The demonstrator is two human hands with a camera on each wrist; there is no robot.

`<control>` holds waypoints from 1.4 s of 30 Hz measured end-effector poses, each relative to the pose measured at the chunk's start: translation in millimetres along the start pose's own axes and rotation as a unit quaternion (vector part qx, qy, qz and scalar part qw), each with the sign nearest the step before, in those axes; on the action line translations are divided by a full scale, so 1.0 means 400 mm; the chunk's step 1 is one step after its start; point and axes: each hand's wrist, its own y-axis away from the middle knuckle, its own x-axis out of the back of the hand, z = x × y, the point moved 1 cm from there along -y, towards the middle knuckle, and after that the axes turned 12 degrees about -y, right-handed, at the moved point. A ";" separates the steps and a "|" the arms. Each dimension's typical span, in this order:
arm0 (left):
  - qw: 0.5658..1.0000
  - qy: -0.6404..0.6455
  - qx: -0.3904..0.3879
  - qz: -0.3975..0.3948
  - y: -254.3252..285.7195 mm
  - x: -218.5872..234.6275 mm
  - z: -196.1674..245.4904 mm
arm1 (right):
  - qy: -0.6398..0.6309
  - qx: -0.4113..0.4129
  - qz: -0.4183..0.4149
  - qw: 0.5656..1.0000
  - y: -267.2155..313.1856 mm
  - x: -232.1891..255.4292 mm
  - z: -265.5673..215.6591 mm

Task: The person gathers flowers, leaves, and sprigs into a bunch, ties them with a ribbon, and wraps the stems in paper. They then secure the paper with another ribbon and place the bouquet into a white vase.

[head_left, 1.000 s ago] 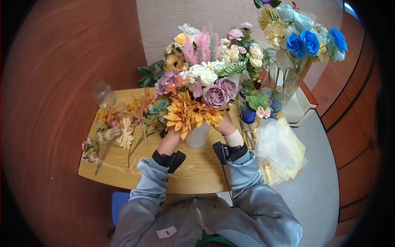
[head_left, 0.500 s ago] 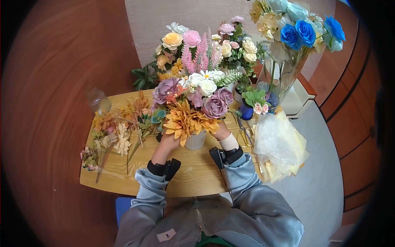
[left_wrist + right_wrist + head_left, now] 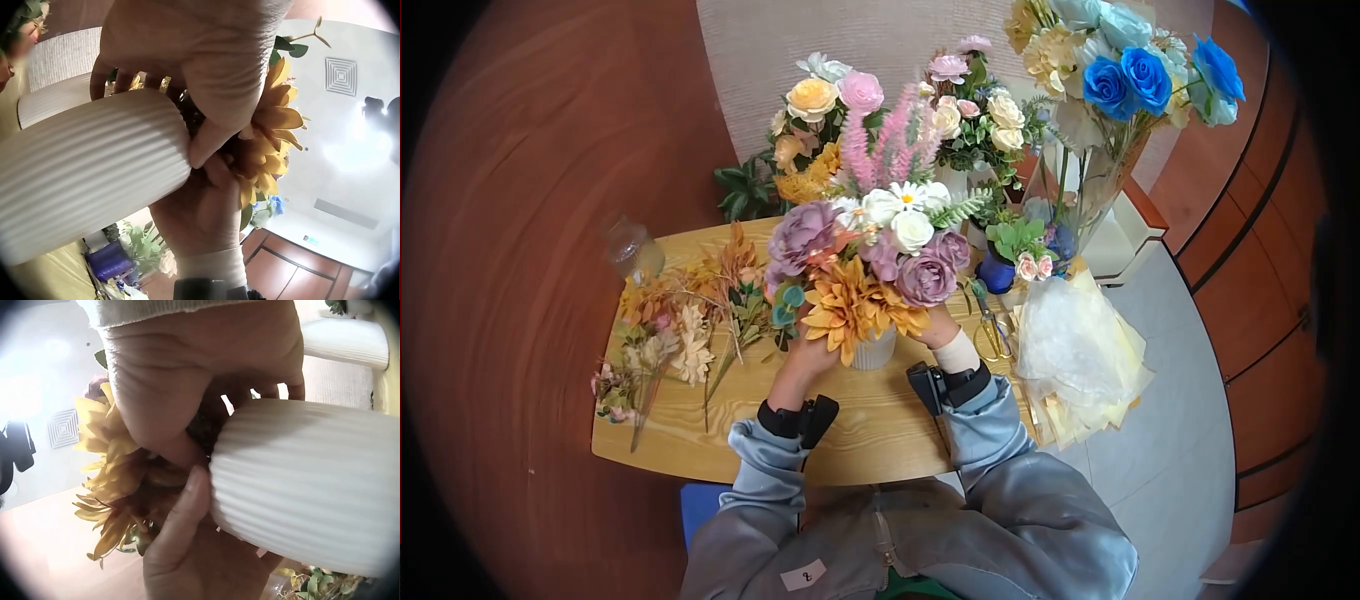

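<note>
A white ribbed vase stands near the middle of the table, full of flowers: orange dahlias, mauve roses, white blooms and pink plumes. My left hand and right hand reach under the blooms from either side, partly hidden by petals. In the left wrist view, the left hand curls around the bouquet's base at the rim of the vase. In the right wrist view, the right hand does likewise at the vase, thumbs close together. The stems are mostly hidden.
Loose flowers and a glass jar lie or stand left. Behind are other arrangements. On the right are scissors, a blue pot, wrapping sheets and a tall vase with blue roses.
The head view has shifted. The bouquet's blooms have moved slightly between the hands, with the mauve roses lower and the pink plumes blurred. Both hands have stayed at its base.
</note>
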 end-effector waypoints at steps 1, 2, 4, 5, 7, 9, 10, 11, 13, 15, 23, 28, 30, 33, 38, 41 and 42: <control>1.000 -0.001 -0.029 -0.003 -0.003 0.006 0.002 | 0.054 0.001 -0.022 0.998 -0.005 0.004 -0.012; 0.999 0.048 0.003 -0.016 -0.002 0.006 0.012 | -0.009 0.010 -0.025 1.000 -0.002 0.011 -0.028; 0.999 0.041 -0.005 -0.014 -0.001 0.020 0.022 | 0.015 0.035 -0.025 0.999 0.000 0.007 -0.016; 0.999 0.033 -0.013 -0.011 0.003 0.021 0.024 | 0.037 0.062 -0.025 0.997 0.001 0.003 -0.008; 1.000 0.008 -0.023 0.004 0.016 0.004 0.011 | 0.081 0.062 -0.038 0.994 0.006 -0.003 0.010; 0.999 -0.017 -0.034 0.018 0.023 -0.016 0.000 | 0.075 0.044 -0.027 0.996 0.010 -0.009 0.018; 0.999 -0.020 -0.033 0.037 0.024 -0.027 -0.002 | 0.108 0.071 -0.001 0.992 0.013 -0.009 0.014; 0.998 -0.023 -0.032 0.055 0.025 -0.037 -0.003 | 0.107 0.071 -0.003 0.992 0.018 -0.009 0.010; 0.998 0.031 -0.005 0.061 -0.004 0.007 0.036 | 0.017 -0.008 -0.005 1.000 0.021 -0.005 -0.012; 0.994 0.085 0.022 0.066 -0.035 0.058 0.073 | 0.005 -0.011 0.002 1.000 0.036 -0.008 0.001; 0.963 0.252 0.095 0.025 -0.058 0.077 0.090 | -0.003 -0.093 -0.042 0.995 0.060 -0.013 0.050; 0.950 0.298 0.083 0.037 -0.064 0.074 0.097 | 0.058 -0.052 -0.014 0.997 0.037 -0.019 0.017; 0.943 0.313 0.096 0.067 -0.068 0.076 0.104 | 0.071 -0.048 -0.019 0.996 0.034 -0.019 0.002; 0.906 0.394 0.142 0.059 -0.062 0.064 0.093 | 0.055 -0.056 -0.005 0.997 0.032 -0.023 -0.016; 0.964 0.233 0.127 -0.009 -0.069 0.094 0.107 | 0.089 -0.033 0.073 0.993 0.063 -0.039 0.018; 0.953 0.264 0.145 0.028 -0.072 0.097 0.115 | 0.071 -0.027 0.081 0.994 0.069 -0.037 0.038; 0.952 0.264 0.151 0.031 -0.072 0.100 0.122 | 0.051 -0.039 0.076 0.995 0.065 -0.030 0.021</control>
